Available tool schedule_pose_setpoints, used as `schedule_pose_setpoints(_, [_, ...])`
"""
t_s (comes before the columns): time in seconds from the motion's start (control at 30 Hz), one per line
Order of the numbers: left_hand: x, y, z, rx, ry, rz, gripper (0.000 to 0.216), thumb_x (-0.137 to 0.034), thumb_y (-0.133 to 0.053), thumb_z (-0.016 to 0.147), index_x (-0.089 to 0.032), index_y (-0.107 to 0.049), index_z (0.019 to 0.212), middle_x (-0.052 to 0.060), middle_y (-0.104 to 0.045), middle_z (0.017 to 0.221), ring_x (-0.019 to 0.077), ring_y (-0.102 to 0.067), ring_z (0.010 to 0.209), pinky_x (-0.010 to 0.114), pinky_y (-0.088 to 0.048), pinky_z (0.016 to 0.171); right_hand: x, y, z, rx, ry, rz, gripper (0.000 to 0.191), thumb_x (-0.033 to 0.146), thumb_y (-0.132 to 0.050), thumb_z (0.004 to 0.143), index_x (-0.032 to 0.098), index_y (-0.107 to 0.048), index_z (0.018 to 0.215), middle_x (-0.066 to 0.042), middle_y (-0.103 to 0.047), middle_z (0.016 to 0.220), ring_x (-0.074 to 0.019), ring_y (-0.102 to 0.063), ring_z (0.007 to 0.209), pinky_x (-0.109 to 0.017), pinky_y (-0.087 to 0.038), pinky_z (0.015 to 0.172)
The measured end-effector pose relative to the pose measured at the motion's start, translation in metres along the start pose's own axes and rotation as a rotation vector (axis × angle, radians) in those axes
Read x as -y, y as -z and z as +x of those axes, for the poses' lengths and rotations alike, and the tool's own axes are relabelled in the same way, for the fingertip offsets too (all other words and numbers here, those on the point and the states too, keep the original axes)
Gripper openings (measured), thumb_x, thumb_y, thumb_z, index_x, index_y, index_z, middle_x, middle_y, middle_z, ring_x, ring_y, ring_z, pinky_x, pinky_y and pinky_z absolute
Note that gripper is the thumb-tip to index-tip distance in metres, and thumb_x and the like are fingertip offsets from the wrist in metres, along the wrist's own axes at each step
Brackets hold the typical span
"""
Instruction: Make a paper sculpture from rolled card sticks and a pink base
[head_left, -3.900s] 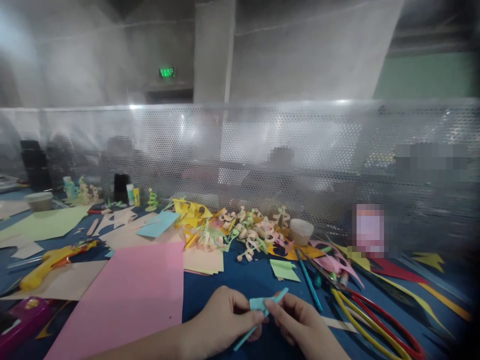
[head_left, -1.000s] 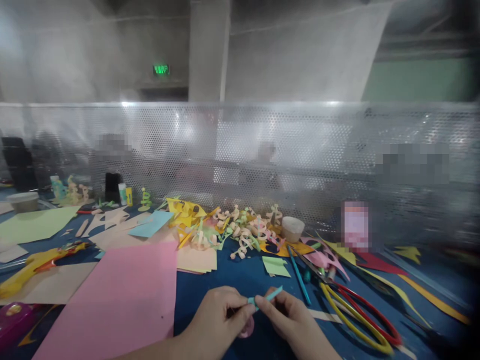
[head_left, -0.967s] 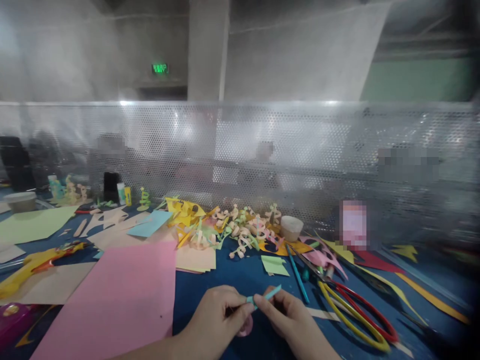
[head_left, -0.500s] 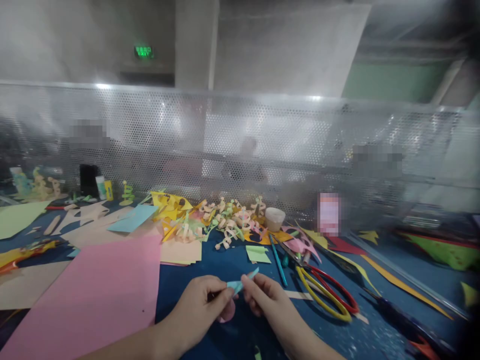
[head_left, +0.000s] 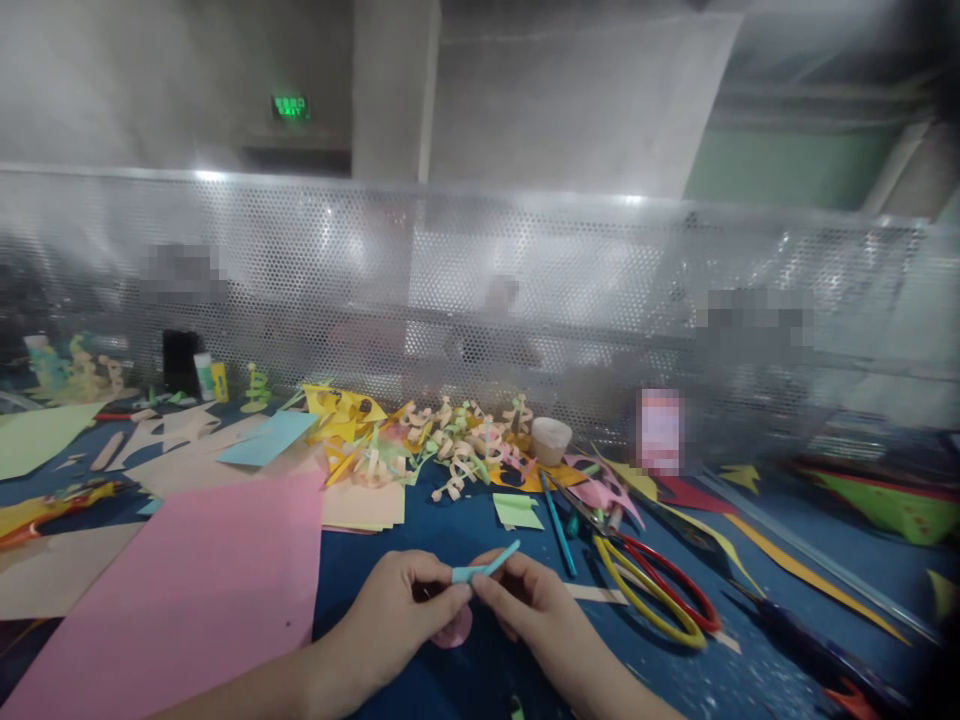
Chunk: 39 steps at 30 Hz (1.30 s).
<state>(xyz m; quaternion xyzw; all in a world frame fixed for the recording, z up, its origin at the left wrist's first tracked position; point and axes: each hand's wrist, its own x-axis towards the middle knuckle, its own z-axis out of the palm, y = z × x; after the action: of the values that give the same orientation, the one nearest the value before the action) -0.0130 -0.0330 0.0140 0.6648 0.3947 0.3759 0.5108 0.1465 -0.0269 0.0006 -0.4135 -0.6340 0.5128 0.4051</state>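
Note:
A narrow blue paper strip (head_left: 500, 559) is pinched between both hands above the dark blue tabletop. My left hand (head_left: 409, 610) is closed on its left end, thumb on top. The fingers of my right hand (head_left: 529, 598) close on its middle, and the strip's free end sticks up to the right. Below the left fingertips shows a round pink paper piece (head_left: 454, 632); whether the left hand touches it I cannot tell. Scissors (head_left: 651, 588) with one yellow and one red handle lie to the right of my right hand.
A large pink sheet (head_left: 187, 590) lies at left. Behind the hands are a heap of curled paper strips (head_left: 457, 440), a white cup (head_left: 551, 440) and a blue pen (head_left: 559, 525). A dark-handled tool (head_left: 817, 640) lies at right. A perforated screen (head_left: 337, 280) stands behind.
My right thumb has slid slightly left and down along the blue strip, toward the left thumb. More of the strip's right end shows now, as a slimmer band.

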Motion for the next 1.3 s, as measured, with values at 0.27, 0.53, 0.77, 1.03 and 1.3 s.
schedule_pose_setpoints(0.27, [-0.006,0.0,-0.002,-0.084,0.006,0.104,0.025,-0.029,-0.055,0.072,-0.013,-0.063,0.056,-0.003,-0.052,0.051,0.009,-0.05,0.048,0.018,-0.039,0.05,0.0,0.0,0.001,-0.056,0.017,-0.065,0.038,0.053,-0.058,0.068,0.016,-0.053,0.069,0.005,-0.043,0.056,-0.0075,-0.033,0.048,-0.02,-0.027,0.044])
schedule_pose_setpoints(0.53, [-0.007,-0.001,-0.005,-0.104,-0.014,0.257,0.025,-0.025,-0.053,0.072,-0.013,-0.065,0.055,-0.002,-0.052,0.051,0.0104,-0.052,0.053,0.018,-0.039,0.054,0.004,-0.002,0.0,-0.007,0.021,-0.059,0.036,0.053,-0.056,0.069,0.017,-0.053,0.072,0.005,-0.042,0.059,-0.0078,-0.032,0.048,-0.02,-0.026,0.042])
schedule_pose_setpoints(0.77, [-0.001,-0.002,-0.004,-0.065,-0.02,0.187,0.029,-0.032,-0.048,0.077,-0.013,-0.062,0.06,-0.001,-0.056,0.054,0.0108,-0.053,0.052,0.019,-0.04,0.052,0.003,-0.003,-0.001,-0.036,0.024,-0.045,0.041,0.058,-0.055,0.067,0.018,-0.051,0.072,0.006,-0.04,0.057,-0.0076,-0.032,0.046,-0.02,-0.027,0.041])
schedule_pose_setpoints(1.03, [0.001,-0.001,-0.005,-0.067,-0.044,0.15,0.026,-0.029,-0.048,0.077,-0.013,-0.062,0.063,-0.001,-0.053,0.06,0.0108,-0.055,0.053,0.019,-0.042,0.052,0.001,-0.003,0.002,-0.017,0.0,-0.033,0.045,0.062,-0.053,0.066,0.018,-0.05,0.074,0.007,-0.038,0.056,-0.0071,-0.031,0.045,-0.02,-0.028,0.042])
schedule_pose_setpoints(1.3, [-0.006,-0.002,-0.009,-0.153,-0.136,0.445,0.024,-0.022,-0.052,0.076,-0.015,-0.065,0.057,-0.002,-0.055,0.057,0.0102,-0.052,0.058,0.018,-0.037,0.055,-0.006,-0.001,0.001,-0.032,0.032,-0.069,0.039,0.056,-0.053,0.07,0.018,-0.049,0.067,0.005,-0.04,0.06,-0.0078,-0.029,0.047,-0.021,-0.024,0.041])
